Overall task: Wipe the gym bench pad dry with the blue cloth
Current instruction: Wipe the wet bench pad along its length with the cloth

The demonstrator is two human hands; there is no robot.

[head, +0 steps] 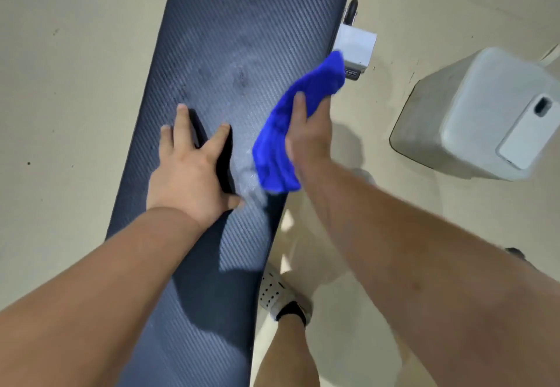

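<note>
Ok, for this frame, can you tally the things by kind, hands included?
Hands: 2 (left hand, right hand)
Blue cloth: 1
Bench pad: 1
White phone: 1
Pale box: 1
White shoe: 1
Total: 7

A pale grey block [488,89] is parked on the beige floor [60,83] over on the right, with a white phone [527,136] laid flat on top. Lower down, a white perforated shoe [272,291] and black sock [292,311] can be seen.
</note>
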